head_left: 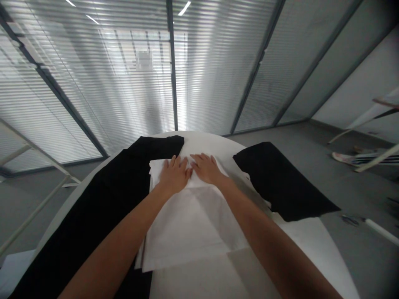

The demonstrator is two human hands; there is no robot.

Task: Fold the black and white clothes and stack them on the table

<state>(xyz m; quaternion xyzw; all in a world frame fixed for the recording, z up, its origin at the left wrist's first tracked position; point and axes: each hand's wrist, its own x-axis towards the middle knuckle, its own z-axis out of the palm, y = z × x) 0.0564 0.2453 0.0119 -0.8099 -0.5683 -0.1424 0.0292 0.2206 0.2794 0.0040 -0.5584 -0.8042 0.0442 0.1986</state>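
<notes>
A folded white cloth (187, 228) lies on the white table (212, 142) in front of me. My left hand (175, 174) rests flat on its far part, fingers stretched out and pointing away from me. Close beside it, my right hand (207, 168) also presses on the far end of the cloth, its fingers extended and angled to the left. The thumbs almost meet. Black fabric (102, 195) runs along the left side, partly under the white cloth. On the right lies a separate black piece of fabric (280, 182), hanging slightly over the table's edge.
Behind the table stands a glass partition with blinds (124, 83). Pale metal frame bars (37, 199) rise at the left. At the right are a white rack leg (378, 160), striped items (364, 158) near the floor and a white rod (382, 231).
</notes>
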